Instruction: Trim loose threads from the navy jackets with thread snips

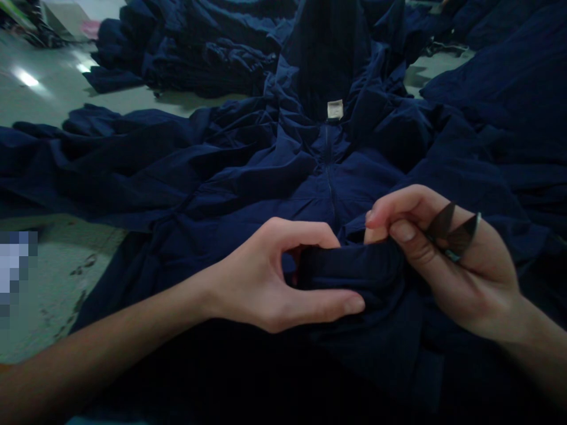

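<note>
A dark navy zip-front jacket (248, 177) is spread out before me, with a small white label (335, 110) at its neck. My left hand (283, 274) grips a thick folded edge (349, 265) of the navy fabric, thumb on the near side and fingers behind it. At the other end of that fold, my right hand (447, 254) pinches the cloth between thumb and fingers. Small thread snips (456, 233) with dark pointed blades also sit in my right hand, against the palm. The far fingertips of both hands are hidden by the cloth.
Piles of dark navy garments (199, 47) lie at the back, and more navy cloth (500, 82) is heaped at the right. A pale, stained tabletop (39, 94) shows at the left. At the far left edge is a blurred-out patch (13, 265).
</note>
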`<state>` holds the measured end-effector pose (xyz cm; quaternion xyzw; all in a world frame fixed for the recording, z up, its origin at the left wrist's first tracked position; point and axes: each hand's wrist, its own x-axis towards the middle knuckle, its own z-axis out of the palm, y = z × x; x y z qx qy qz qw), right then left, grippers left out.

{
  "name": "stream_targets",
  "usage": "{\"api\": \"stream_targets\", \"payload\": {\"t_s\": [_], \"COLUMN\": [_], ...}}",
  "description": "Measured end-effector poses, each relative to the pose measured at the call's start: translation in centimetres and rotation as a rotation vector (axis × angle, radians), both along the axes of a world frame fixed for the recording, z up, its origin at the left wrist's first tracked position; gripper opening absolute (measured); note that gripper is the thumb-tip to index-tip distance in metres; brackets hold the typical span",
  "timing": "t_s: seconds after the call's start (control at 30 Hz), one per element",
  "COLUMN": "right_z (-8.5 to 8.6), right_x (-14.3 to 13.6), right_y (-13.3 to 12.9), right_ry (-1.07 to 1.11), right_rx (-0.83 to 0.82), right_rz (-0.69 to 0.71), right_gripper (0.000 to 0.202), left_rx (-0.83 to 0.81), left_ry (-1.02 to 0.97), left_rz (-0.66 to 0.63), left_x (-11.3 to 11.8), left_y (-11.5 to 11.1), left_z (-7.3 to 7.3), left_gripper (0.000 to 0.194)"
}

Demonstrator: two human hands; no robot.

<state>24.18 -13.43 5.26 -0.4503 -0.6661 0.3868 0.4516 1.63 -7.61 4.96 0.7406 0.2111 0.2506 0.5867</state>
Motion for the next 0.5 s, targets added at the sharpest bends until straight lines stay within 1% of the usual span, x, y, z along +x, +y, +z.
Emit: {"api": "stream_targets", "payload": {"t_s": [0.07, 0.1, 0.17, 0.2, 0.23, 0.37, 0.43, 0.5], "right_z": [-0.5, -0.8, -1.2, -1.3, -1.2, -0.6, -0.4, -0.4], "right_x": [0.0, 0.0, 0.0, 0.0, 0.1, 0.5, 0.3, -0.1], "right_y": [0.1, 0.3, 0.8, 1.0, 1.3, 1.1, 0.5, -0.1], "right_ry": [0.109, 0.168, 0.22, 0.202, 0.161, -0.013, -0.079, -0.154], "right_rx": [-0.023, -0.026, -0.009, 0.006, 0.027, 0.131, 0.171, 0.208], "right_rz": [0.009, 0.005, -0.026, -0.042, -0.051, -0.007, 0.049, 0.103], "right_gripper": [0.011, 0.011, 0.011, 0.01, 0.011, 0.024, 0.03, 0.032], "left_rx": [-0.073, -0.121, -0.205, -0.207, -0.168, 0.143, 0.184, 0.162], "left_ry": [-0.13, -0.189, -0.232, -0.223, -0.208, -0.127, -0.071, -0.029], "left_rz": [-0.086, -0.109, -0.098, -0.078, -0.05, 0.068, 0.146, 0.224], "left_x": [-0.4, -0.6, -0.9, -0.9, -0.9, -0.1, 0.4, 0.8], "left_y": [0.6, 0.8, 1.1, 1.1, 1.0, 0.3, -0.3, -0.7], "left_z": [-0.2, -0.3, -0.5, -0.6, -0.7, -0.7, -0.7, -0.8], "left_gripper": [0.008, 0.008, 0.01, 0.01, 0.011, 0.009, 0.013, 0.017]}}
